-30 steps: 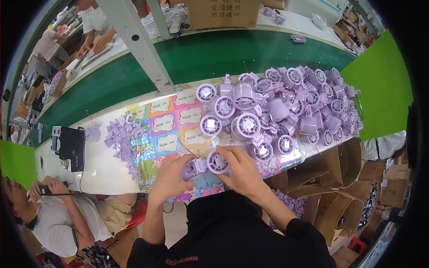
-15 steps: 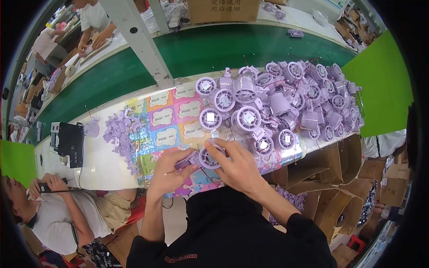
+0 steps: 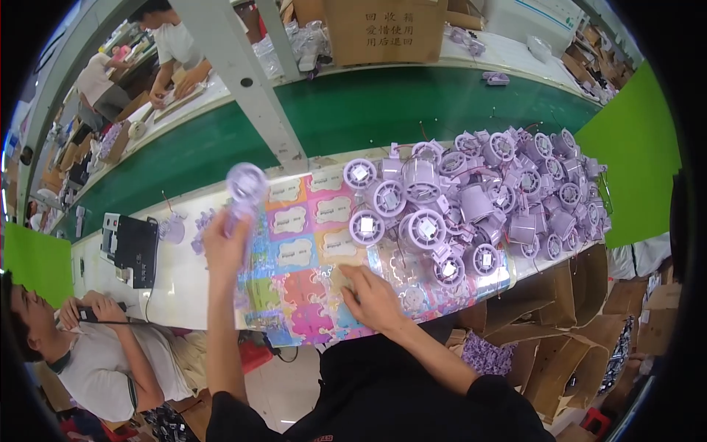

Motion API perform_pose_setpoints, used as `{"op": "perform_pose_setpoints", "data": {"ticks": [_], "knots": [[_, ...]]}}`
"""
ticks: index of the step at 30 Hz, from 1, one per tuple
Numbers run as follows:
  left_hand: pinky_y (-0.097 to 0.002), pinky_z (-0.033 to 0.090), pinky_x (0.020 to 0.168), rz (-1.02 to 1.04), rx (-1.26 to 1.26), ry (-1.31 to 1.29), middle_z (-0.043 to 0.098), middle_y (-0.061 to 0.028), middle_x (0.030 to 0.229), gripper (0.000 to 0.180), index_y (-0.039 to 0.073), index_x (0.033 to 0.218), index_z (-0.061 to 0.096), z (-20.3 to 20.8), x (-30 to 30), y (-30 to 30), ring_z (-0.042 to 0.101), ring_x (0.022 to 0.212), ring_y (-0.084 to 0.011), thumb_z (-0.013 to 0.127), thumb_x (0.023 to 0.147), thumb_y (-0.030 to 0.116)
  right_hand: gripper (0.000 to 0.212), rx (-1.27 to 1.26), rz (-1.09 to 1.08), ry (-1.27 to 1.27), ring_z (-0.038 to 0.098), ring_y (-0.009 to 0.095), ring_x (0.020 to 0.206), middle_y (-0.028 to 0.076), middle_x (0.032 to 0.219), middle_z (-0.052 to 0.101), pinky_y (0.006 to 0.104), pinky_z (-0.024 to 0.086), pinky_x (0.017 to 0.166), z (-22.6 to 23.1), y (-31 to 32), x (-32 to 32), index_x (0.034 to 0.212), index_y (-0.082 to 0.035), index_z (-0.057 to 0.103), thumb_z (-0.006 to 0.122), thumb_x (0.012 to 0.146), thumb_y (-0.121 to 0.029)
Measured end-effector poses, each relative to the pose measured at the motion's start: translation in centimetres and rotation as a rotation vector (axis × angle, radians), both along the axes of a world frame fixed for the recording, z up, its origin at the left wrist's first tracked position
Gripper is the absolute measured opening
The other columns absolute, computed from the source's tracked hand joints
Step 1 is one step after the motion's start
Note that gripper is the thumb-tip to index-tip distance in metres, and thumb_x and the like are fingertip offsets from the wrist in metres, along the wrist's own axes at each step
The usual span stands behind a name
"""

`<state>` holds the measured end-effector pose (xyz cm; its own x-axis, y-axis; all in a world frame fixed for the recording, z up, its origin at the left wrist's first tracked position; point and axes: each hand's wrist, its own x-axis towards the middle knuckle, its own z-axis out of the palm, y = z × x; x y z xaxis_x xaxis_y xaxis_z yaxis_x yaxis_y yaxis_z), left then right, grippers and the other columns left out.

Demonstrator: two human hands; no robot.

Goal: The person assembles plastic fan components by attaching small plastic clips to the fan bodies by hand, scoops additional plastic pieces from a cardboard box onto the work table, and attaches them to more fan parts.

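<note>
Patterned sheet (image 3: 311, 320): multicoloured, spread on a white worktable (image 3: 180, 291)
Left hand (image 3: 225, 239): above the sheet's left edge, fingers closed round the lower part of a lilac round unit (image 3: 247, 184), both blurred
Lilac round unit: raised, at the sheet's far left corner
Right hand (image 3: 374, 298): over the sheet's near middle, fingers loosely curled, nothing visible in them
Pile of similar units (image 3: 479, 202): blocking the sheet's right part and running past its right edge
Small lilac parts (image 3: 201, 225): just left of the sheet, partly hidden behind the left hand
Black box-shaped device (image 3: 132, 250): well left of the sheet, one lilac housing (image 3: 173, 230) beside it
Grey post (image 3: 247, 81): just beyond the sheet, interrupting the green belt (image 3: 361, 114)
Cartons (image 3: 545, 346): right of the sheet, lower down
Seated co-worker (image 3: 103, 365): left of the sheet, near side
</note>
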<state>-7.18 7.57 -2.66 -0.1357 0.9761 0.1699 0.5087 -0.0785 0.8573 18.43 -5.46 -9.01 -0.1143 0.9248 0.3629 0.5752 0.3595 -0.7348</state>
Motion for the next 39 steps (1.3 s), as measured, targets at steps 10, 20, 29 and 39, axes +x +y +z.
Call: {"op": "perform_pose_setpoints", "data": {"ticks": [10, 20, 29, 39], "knots": [[-0.0298, 0.047, 0.061, -0.004, -0.092, -0.064, 0.069, -0.0042, 0.083, 0.021, 0.000, 0.094, 0.072, -7.2, -6.8, 26.5, 0.060, 0.070, -0.0114, 0.067, 0.085, 0.017, 0.016, 0.036, 0.092, -0.069, 0.062, 0.030, 0.078, 0.011, 0.085, 0.056, 0.0398, 0.053, 0.067, -1.5, 0.4, -0.1, 0.094, -0.004, 0.061, 0.067, 0.080, -0.009], [-0.0354, 0.053, 0.075, -0.211, 0.176, 0.523, 0.072, -0.0156, 0.110, 0.039, -0.002, 0.115, 0.067, -12.6, -7.5, 32.2, 0.069, 0.085, -0.0219, 0.068, 0.084, 0.022, 0.013, 0.043, 0.000, -0.090, 0.063, 0.030, 0.077, 0.011, 0.085, 0.054, 0.0401, 0.053, 0.067, -0.8, 0.4, 0.0, 0.086, -0.005, 0.055, 0.064, 0.084, -0.013], [-0.0346, 0.053, 0.079, 0.082, -0.150, 0.289, 0.072, -0.0175, 0.093, 0.045, -0.003, 0.118, 0.065, -7.8, -8.8, 23.6, 0.069, 0.086, -0.0262, 0.072, 0.080, 0.021, 0.010, 0.064, 0.042, -0.113, 0.064, 0.027, 0.077, 0.009, 0.082, 0.057, 0.0372, 0.053, 0.066, -0.3, 0.6, -0.1, 0.090, -0.006, 0.066, 0.068, 0.081, -0.009], [-0.0381, 0.053, 0.079, 0.013, 0.166, 0.357, 0.070, -0.0137, 0.093, 0.025, 0.004, 0.103, 0.070, -3.1, -10.7, 11.2, 0.068, 0.087, -0.0252, 0.071, 0.084, 0.020, 0.012, 0.167, 0.079, -0.081, 0.062, 0.029, 0.075, 0.010, 0.081, 0.058, 0.0381, 0.052, 0.067, -0.6, 0.1, 0.0, 0.089, -0.005, 0.067, 0.071, 0.078, -0.005]]}}
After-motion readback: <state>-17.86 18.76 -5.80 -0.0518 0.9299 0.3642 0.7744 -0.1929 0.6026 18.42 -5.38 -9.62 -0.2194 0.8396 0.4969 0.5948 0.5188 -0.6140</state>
